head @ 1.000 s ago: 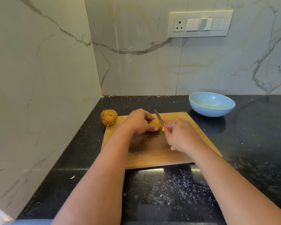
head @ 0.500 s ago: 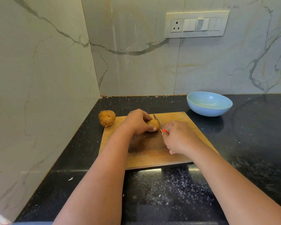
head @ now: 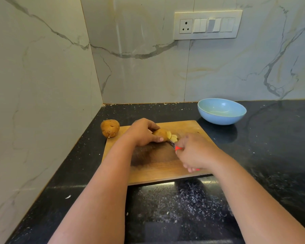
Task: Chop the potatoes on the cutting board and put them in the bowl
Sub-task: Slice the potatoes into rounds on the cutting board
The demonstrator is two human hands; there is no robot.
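Observation:
A wooden cutting board lies on the black counter. My left hand grips a brown potato near the board's far middle. Pale cut slices lean at the potato's right end. My right hand grips a red-handled knife whose blade is down at the slices, mostly hidden by the hand. A second whole potato sits off the board's far left corner. The light blue bowl stands empty behind the board to the right.
Marble walls close the counter at the left and back, meeting in a corner. A socket and switch panel is on the back wall. The black counter stretches to the right of the board and bowl.
The knife blade has come down from its raised tilt into the potato, and pale slices now show at its right end. My right hand has dropped slightly nearer.

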